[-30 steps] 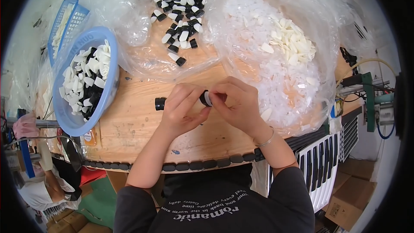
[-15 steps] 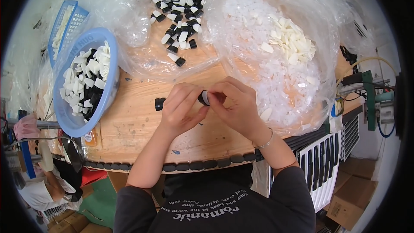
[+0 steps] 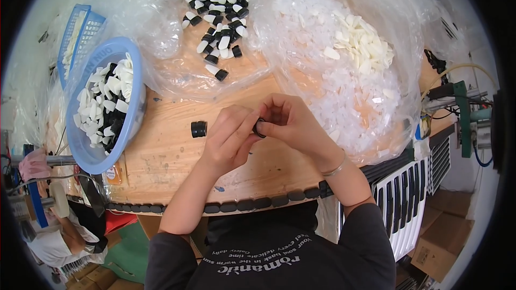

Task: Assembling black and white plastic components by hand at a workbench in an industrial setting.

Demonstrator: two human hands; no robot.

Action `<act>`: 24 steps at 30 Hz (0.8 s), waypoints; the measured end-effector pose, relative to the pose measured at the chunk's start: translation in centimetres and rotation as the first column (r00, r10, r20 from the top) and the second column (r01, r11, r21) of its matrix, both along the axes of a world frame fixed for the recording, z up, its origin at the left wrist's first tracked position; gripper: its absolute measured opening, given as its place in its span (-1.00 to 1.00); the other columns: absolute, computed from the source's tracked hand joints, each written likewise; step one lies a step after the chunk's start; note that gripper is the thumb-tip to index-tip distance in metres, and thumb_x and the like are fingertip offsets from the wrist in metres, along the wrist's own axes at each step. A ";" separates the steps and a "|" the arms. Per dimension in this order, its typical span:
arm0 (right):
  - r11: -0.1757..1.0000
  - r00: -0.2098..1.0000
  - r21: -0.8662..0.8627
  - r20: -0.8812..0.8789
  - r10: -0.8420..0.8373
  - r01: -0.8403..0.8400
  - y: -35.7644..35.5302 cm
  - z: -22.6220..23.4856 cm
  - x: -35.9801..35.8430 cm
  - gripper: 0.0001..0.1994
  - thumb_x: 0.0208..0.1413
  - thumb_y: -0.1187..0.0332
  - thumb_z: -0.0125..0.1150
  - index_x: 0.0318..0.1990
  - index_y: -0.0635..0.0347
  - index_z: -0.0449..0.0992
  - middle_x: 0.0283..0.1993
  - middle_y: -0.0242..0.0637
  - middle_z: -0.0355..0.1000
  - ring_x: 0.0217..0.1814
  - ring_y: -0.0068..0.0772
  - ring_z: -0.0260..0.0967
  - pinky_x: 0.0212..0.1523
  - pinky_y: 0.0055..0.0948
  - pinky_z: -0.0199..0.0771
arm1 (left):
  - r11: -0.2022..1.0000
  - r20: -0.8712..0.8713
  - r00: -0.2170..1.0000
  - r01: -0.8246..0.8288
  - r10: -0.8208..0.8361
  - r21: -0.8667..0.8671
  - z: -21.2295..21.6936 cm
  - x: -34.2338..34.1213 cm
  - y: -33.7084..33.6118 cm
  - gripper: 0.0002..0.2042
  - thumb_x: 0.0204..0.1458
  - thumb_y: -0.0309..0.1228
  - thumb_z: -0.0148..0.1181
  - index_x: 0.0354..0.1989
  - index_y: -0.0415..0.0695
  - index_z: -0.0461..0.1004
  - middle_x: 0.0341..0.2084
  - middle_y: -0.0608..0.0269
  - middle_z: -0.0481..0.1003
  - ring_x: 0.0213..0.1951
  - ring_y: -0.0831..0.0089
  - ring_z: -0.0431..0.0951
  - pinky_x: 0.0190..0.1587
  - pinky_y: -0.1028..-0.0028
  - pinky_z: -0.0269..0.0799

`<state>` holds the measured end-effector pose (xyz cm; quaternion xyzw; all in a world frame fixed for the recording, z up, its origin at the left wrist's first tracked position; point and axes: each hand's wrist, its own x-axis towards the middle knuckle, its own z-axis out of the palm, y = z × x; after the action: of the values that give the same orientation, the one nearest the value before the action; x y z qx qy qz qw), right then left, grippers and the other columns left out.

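Over the middle of the wooden table [image 3: 161, 177], both of my hands meet around a small black round cap [image 3: 258, 128]. My left hand [image 3: 228, 135] pinches it from the left, its fingers hiding part of it. From the other side, my right hand [image 3: 286, 121] presses thumb and fingers on its rim. Another short black ribbed cylinder [image 3: 199, 129] lies just left of my left hand. Beyond the hands, a pile of black caps with white tongue-shaped pieces [image 3: 223, 16] is spread on clear plastic sheeting.
At left stands a blue basin [image 3: 141, 70] with white and black pieces inside, beside a blue basket [image 3: 97, 19]. Clear plastic [image 3: 263, 32] at right bears translucent bits and cream-white flat pieces [image 3: 363, 45]. Black-and-white key-like strips [image 3: 400, 198] lean at lower right. Another person's arm [image 3: 70, 233] shows lower left.
My right hand's fingers have closed further over the black cap, turning it so its pale grey face no longer shows. The view has shifted slightly; the cylinder on the table stays put.
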<state>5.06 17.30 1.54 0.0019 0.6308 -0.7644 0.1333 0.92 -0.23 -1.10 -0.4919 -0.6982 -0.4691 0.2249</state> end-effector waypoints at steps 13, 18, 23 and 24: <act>0.989 0.972 0.049 -0.197 -0.128 0.140 -0.5 0.7 1.2 -0.72 0.08 0.55 0.22 -0.03 0.28 0.45 -0.15 -0.28 0.52 -0.19 -0.56 0.48 -0.19 -0.60 0.49 | 0.979 0.438 0.894 0.008 -0.099 0.205 -1.9 -0.6 -0.1 -0.60 -0.21 -0.66 0.29 -0.09 -0.34 0.46 -0.27 0.00 0.51 -0.19 0.14 0.52 -0.09 0.36 0.41; 0.918 0.896 0.242 -0.394 -0.204 0.315 -1.2 0.1 1.1 -0.73 0.06 0.58 0.22 -0.05 0.36 0.44 -0.19 -0.22 0.52 -0.27 -0.48 0.52 -0.26 -0.58 0.52 | 0.938 0.570 0.807 -0.060 -0.156 0.342 -0.8 0.6 0.9 -0.68 -0.09 -0.65 0.26 -0.09 -0.33 0.47 -0.26 0.15 0.53 -0.17 0.37 0.51 -0.07 0.42 0.39; 0.967 0.952 -0.067 -0.170 -0.254 0.246 -0.1 -0.4 0.5 -0.75 0.06 0.59 0.20 -0.07 0.42 0.44 -0.21 -0.16 0.51 -0.32 -0.43 0.53 -0.31 -0.56 0.54 | 0.958 0.817 0.536 -0.049 -0.213 0.282 -1.5 0.0 -1.2 -0.82 0.05 -0.60 0.18 -0.16 -0.32 0.50 -0.38 0.28 0.52 -0.31 0.60 0.46 -0.22 0.59 0.38; 0.970 0.957 -0.057 -0.162 -0.242 0.236 -0.1 -0.4 0.4 -0.76 0.07 0.59 0.20 -0.08 0.42 0.44 -0.21 -0.16 0.52 -0.32 -0.43 0.53 -0.32 -0.56 0.54 | 0.959 0.851 0.473 -0.044 -0.228 0.281 -1.4 0.0 -1.4 -0.86 0.08 -0.58 0.16 -0.19 -0.31 0.51 -0.42 0.31 0.51 -0.38 0.66 0.44 -0.28 0.65 0.36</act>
<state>5.48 17.15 1.10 0.0111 0.6207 -0.7838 -0.0135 0.88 -1.63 -2.50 -0.1855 -0.6176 -0.7539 -0.1255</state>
